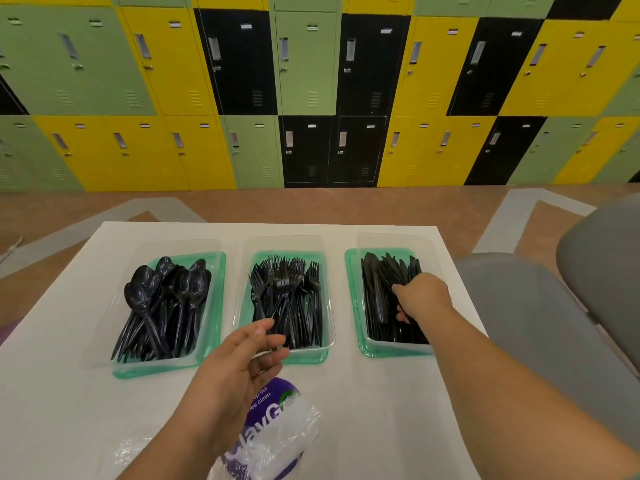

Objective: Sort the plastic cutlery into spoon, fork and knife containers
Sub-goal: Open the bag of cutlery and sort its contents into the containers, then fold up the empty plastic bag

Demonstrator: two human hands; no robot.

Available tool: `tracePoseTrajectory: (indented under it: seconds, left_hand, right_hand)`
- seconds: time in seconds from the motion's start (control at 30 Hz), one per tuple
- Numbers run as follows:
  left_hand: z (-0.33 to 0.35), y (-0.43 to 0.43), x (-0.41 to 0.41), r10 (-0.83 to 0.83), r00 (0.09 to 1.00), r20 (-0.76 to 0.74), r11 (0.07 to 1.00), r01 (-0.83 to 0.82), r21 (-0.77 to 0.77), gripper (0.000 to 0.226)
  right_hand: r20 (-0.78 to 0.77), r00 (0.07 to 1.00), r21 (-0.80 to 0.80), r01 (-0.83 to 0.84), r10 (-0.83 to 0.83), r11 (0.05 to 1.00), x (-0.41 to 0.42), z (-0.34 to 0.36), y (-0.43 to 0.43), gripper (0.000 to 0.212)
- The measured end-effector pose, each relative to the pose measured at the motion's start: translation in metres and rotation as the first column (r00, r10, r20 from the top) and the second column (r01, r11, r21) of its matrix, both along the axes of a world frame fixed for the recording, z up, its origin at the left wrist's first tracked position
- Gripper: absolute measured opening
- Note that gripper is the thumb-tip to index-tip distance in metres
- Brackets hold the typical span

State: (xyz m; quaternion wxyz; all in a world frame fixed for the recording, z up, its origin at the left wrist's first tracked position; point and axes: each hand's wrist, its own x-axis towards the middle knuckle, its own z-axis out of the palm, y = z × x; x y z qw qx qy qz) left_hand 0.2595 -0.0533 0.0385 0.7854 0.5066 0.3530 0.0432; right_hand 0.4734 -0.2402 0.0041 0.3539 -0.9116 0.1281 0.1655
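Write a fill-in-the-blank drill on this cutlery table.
1. The right hand grips a bunch of ____.
2. The middle container holds ____.
3. The spoons lie in the ____ container.
4. The left hand, fingers straight, is above the printed bag and nearest the ____ container.
Missing: knives; forks; left; middle.

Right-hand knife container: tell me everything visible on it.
The knife container is a clear, rectangular plastic tub sitting upright on a translucent green base, rightmost of three on the white table. It is packed with black plastic knives lying lengthwise, blades away. The right hand reaches in, its grip curled round a bunch.
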Motion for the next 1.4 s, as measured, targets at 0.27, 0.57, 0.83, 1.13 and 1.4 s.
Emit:
tracePoseTrajectory:
  seconds: [0.27,0.57,0.83,1.13,1.4]
  left_hand:
    - [0.001,0.007,-0.005,0.008,1.0,0.018,1.0,-0.008,0.017,0.021]
    - [0.002,0.009,-0.02,0.018,1.0,0.0,0.998,-0.018,0.063,0.02]
    - [0.006,0.02,-0.046,0.015,1.0,-0.027,0.989,-0.011,0.144,0.019]
    - [0.014,0.053,-0.109,0.046,0.998,-0.031,0.913,-0.029,0.407,0.019]
    - [0.001,0.081,-0.174,0.096,0.984,-0.151,0.806,0.012,0.592,0.015]
  right_hand:
    - [0.111,0.956,-0.439,-0.198,0.271,0.876,-0.002,0.007,-0.005,0.021]
    - [0.141,0.845,-0.427,-0.418,0.516,0.802,-0.027,-0.001,-0.009,0.039]
    - [0.43,0.823,-0.12,-0.357,0.372,0.927,-0.08,0.014,0.008,0.019]
    - [0.177,0.897,0.001,-0.411,0.404,0.912,-0.187,0.0,0.025,0.025]
    - [-0.092,0.952,0.082,-0.285,0.292,0.955,-0.261,-0.013,0.021,0.046]
